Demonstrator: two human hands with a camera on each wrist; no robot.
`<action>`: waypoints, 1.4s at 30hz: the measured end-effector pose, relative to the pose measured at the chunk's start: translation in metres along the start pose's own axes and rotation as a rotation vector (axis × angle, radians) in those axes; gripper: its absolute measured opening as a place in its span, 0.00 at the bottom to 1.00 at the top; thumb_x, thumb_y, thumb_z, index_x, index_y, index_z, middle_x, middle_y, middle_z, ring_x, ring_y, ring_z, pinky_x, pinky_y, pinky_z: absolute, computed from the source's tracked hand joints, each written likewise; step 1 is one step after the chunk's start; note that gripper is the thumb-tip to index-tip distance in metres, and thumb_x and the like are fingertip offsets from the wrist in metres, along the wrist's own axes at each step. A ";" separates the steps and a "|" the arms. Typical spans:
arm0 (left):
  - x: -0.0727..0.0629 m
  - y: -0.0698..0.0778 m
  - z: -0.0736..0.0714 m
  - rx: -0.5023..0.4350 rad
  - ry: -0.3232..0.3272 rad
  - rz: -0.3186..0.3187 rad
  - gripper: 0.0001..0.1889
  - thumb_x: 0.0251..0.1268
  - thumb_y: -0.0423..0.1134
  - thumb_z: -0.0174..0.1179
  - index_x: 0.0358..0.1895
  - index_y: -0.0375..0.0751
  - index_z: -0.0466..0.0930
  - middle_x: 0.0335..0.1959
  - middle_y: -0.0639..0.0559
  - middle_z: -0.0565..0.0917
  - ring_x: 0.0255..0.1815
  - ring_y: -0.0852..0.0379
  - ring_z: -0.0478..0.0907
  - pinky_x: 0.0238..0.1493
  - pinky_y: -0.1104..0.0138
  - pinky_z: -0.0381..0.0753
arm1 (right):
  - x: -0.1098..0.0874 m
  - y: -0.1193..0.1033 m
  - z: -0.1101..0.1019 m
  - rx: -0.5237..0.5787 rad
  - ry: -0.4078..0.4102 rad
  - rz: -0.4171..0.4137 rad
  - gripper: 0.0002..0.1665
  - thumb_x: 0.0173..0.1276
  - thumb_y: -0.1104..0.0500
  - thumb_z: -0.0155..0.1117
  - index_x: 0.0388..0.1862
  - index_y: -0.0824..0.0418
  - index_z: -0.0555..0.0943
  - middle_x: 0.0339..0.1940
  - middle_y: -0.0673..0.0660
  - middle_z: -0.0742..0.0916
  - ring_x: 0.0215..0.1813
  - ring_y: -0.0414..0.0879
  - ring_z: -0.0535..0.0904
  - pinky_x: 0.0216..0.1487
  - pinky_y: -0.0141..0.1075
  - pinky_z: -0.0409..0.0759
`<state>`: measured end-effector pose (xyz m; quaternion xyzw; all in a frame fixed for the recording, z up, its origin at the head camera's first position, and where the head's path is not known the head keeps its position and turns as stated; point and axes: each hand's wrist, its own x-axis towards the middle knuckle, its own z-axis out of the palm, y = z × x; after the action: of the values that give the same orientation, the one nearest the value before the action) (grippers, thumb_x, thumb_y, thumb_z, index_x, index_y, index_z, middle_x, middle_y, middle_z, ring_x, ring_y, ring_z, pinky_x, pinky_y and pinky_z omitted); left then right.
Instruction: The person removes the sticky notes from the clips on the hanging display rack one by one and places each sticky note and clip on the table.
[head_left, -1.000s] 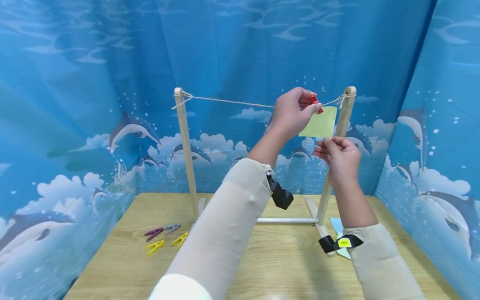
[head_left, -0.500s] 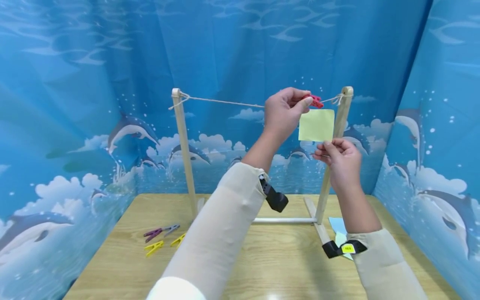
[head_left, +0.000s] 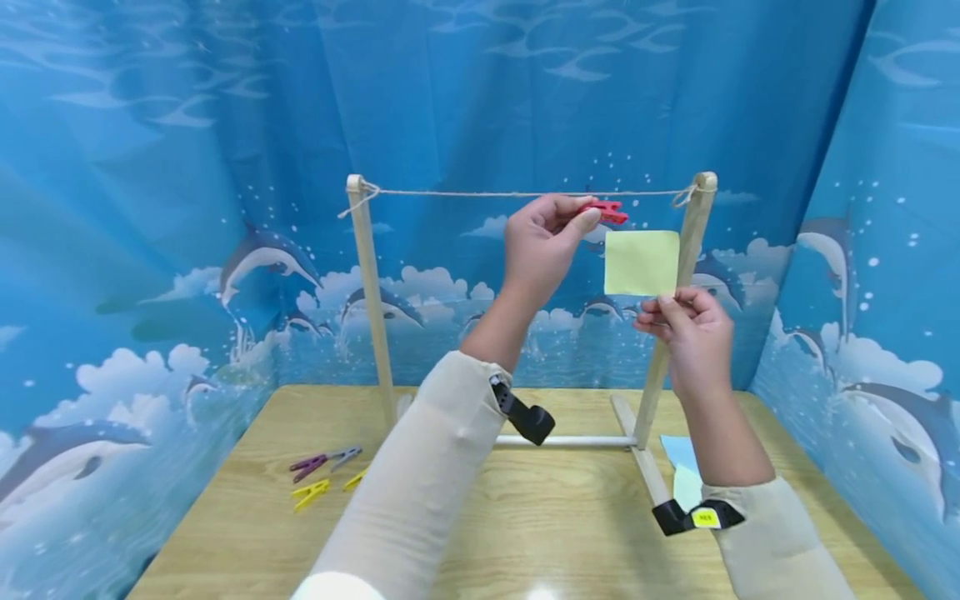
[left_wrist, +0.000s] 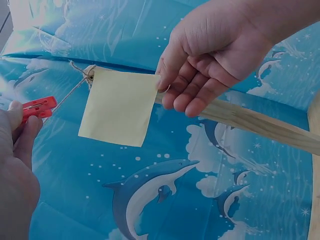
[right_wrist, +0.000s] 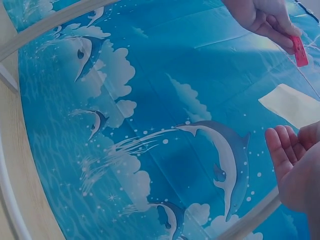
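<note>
Between thumb and fingers my left hand [head_left: 542, 246] pinches a red clothespin [head_left: 606, 212], just below the string [head_left: 465, 194]. My right hand [head_left: 693, 333] pinches a pale yellow square of paper [head_left: 641, 263] by its lower right corner. The paper hangs apart from the string, to the right of and a little lower than the clothespin. In the left wrist view, the paper [left_wrist: 120, 107] faces the camera flat, and a gap separates it from the red clothespin [left_wrist: 39, 108]. The right wrist view shows the paper [right_wrist: 292, 105] partly cut off by the frame edge.
The string runs between two wooden posts [head_left: 371, 308] of a stand with a white crossbar [head_left: 570, 442]. At the table's left lie a purple clothespin [head_left: 308, 467], a grey one [head_left: 345, 457] and yellow ones [head_left: 310, 493]. Blue and green paper [head_left: 681, 458] lies right of the stand.
My left hand has drawn left with the clothespin, away from the paper. The string, earlier pulled down, is now straight. My right hand has lowered slightly with the paper.
</note>
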<state>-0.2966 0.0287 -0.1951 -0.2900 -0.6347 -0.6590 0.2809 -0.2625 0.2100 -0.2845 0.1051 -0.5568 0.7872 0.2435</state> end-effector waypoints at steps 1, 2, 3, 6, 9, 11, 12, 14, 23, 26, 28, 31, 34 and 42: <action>-0.002 -0.001 -0.002 -0.002 0.002 0.001 0.11 0.64 0.35 0.64 0.47 0.34 0.85 0.41 0.47 0.87 0.37 0.59 0.83 0.38 0.63 0.85 | -0.001 0.000 0.000 0.000 0.000 -0.004 0.09 0.71 0.62 0.60 0.41 0.68 0.75 0.31 0.58 0.86 0.32 0.46 0.85 0.41 0.36 0.85; -0.004 -0.002 -0.004 -0.002 0.004 0.003 0.11 0.64 0.35 0.64 0.46 0.34 0.85 0.41 0.47 0.87 0.37 0.58 0.83 0.37 0.63 0.85 | -0.002 0.001 -0.001 -0.001 0.000 -0.006 0.09 0.71 0.62 0.61 0.41 0.68 0.75 0.31 0.58 0.86 0.32 0.46 0.85 0.41 0.36 0.86; -0.006 -0.003 -0.005 -0.006 0.006 0.003 0.11 0.64 0.35 0.64 0.47 0.33 0.85 0.41 0.47 0.87 0.36 0.58 0.83 0.38 0.63 0.85 | -0.003 0.001 -0.001 -0.002 0.001 -0.008 0.09 0.71 0.62 0.61 0.41 0.68 0.75 0.31 0.58 0.86 0.32 0.46 0.85 0.41 0.36 0.86; -0.012 -0.005 -0.009 -0.021 0.011 0.008 0.12 0.63 0.35 0.65 0.47 0.33 0.84 0.42 0.47 0.87 0.37 0.58 0.84 0.39 0.65 0.85 | -0.006 0.002 -0.002 -0.014 0.010 -0.012 0.10 0.70 0.61 0.62 0.41 0.68 0.76 0.31 0.58 0.86 0.32 0.46 0.85 0.40 0.36 0.86; -0.016 -0.006 -0.014 -0.047 0.009 0.004 0.13 0.62 0.35 0.65 0.47 0.33 0.84 0.42 0.46 0.87 0.39 0.58 0.84 0.43 0.67 0.85 | -0.008 0.003 -0.003 -0.015 0.010 -0.016 0.09 0.70 0.62 0.62 0.40 0.69 0.76 0.30 0.58 0.86 0.31 0.45 0.85 0.39 0.36 0.86; -0.019 -0.007 -0.018 -0.064 0.001 -0.009 0.14 0.62 0.36 0.65 0.49 0.33 0.83 0.43 0.47 0.86 0.41 0.58 0.84 0.46 0.67 0.84 | -0.010 0.003 -0.004 0.001 0.008 -0.012 0.08 0.70 0.62 0.62 0.39 0.69 0.77 0.29 0.58 0.86 0.31 0.45 0.85 0.39 0.36 0.86; -0.021 -0.008 -0.020 -0.066 -0.003 -0.014 0.14 0.62 0.36 0.65 0.49 0.34 0.83 0.43 0.47 0.86 0.42 0.59 0.84 0.47 0.67 0.84 | -0.011 0.003 -0.004 0.004 0.007 -0.013 0.08 0.70 0.63 0.62 0.39 0.68 0.77 0.29 0.58 0.86 0.31 0.45 0.85 0.39 0.36 0.86; -0.023 -0.008 -0.024 -0.074 -0.008 -0.035 0.15 0.63 0.36 0.65 0.51 0.35 0.83 0.44 0.48 0.86 0.44 0.59 0.84 0.48 0.67 0.83 | -0.013 0.003 -0.005 0.006 0.007 -0.011 0.07 0.69 0.63 0.63 0.38 0.68 0.77 0.29 0.58 0.86 0.31 0.46 0.85 0.39 0.36 0.86; -0.036 -0.016 -0.040 -0.130 0.038 -0.034 0.19 0.62 0.35 0.67 0.56 0.35 0.81 0.46 0.46 0.87 0.47 0.55 0.84 0.50 0.64 0.83 | -0.021 0.002 -0.011 0.018 0.004 -0.030 0.10 0.67 0.64 0.65 0.38 0.72 0.77 0.31 0.60 0.87 0.31 0.47 0.86 0.40 0.37 0.86; -0.043 -0.019 -0.046 -0.148 0.037 -0.019 0.19 0.62 0.34 0.67 0.57 0.35 0.81 0.46 0.44 0.86 0.47 0.53 0.84 0.50 0.63 0.83 | -0.023 0.003 -0.012 0.034 0.007 -0.040 0.09 0.67 0.65 0.65 0.38 0.73 0.78 0.30 0.60 0.87 0.31 0.47 0.86 0.40 0.38 0.85; -0.047 -0.021 -0.050 -0.156 0.028 -0.015 0.20 0.62 0.33 0.67 0.57 0.34 0.80 0.46 0.43 0.86 0.47 0.52 0.84 0.51 0.62 0.83 | -0.024 0.003 -0.014 0.037 0.014 -0.039 0.09 0.67 0.65 0.65 0.37 0.72 0.78 0.30 0.60 0.87 0.31 0.47 0.85 0.40 0.38 0.86; -0.053 -0.022 -0.058 -0.166 0.014 -0.021 0.20 0.61 0.33 0.67 0.56 0.34 0.80 0.46 0.43 0.86 0.47 0.51 0.84 0.51 0.61 0.83 | -0.026 0.004 -0.016 0.036 0.019 -0.031 0.09 0.67 0.64 0.65 0.38 0.72 0.79 0.31 0.61 0.86 0.31 0.47 0.85 0.40 0.37 0.86; -0.058 -0.023 -0.068 -0.158 -0.003 -0.023 0.19 0.61 0.33 0.67 0.56 0.33 0.80 0.47 0.43 0.86 0.47 0.50 0.84 0.51 0.60 0.83 | -0.029 0.005 -0.018 0.051 0.015 -0.030 0.09 0.68 0.64 0.65 0.38 0.72 0.79 0.31 0.61 0.86 0.31 0.47 0.85 0.40 0.37 0.86; -0.075 -0.026 -0.092 -0.145 -0.021 -0.068 0.19 0.61 0.31 0.67 0.56 0.33 0.81 0.47 0.42 0.85 0.48 0.48 0.83 0.50 0.61 0.83 | -0.039 0.008 -0.026 0.138 0.019 -0.077 0.06 0.68 0.69 0.63 0.35 0.74 0.78 0.29 0.63 0.86 0.30 0.49 0.86 0.38 0.38 0.86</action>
<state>-0.2675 -0.0625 -0.2701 -0.2947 -0.5977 -0.7093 0.2299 -0.2301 0.2222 -0.3173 0.1353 -0.4943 0.8148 0.2710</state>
